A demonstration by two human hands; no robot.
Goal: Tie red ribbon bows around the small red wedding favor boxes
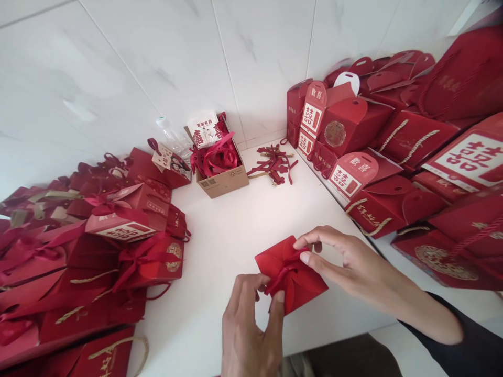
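A small red gift box (308,288) with folded, petal-like top flaps sits on the white table before me. A dark red ribbon (288,270) is tied across its top, with a knot near the middle. My left hand (251,319) pinches the ribbon on the near left side between thumb and fingers. On the far right side, my right hand (341,256) holds the ribbon's other part between thumb and index finger. The ribbon's ends are partly hidden by my fingers.
A cardboard box (223,182) of red ribbons stands at the back, beside a clear plastic bottle (171,136). Red tasselled ornaments (274,165) lie right of it. Red gift boxes crowd the left (153,262) and are stacked at right (349,125), against the tiled wall (157,57).
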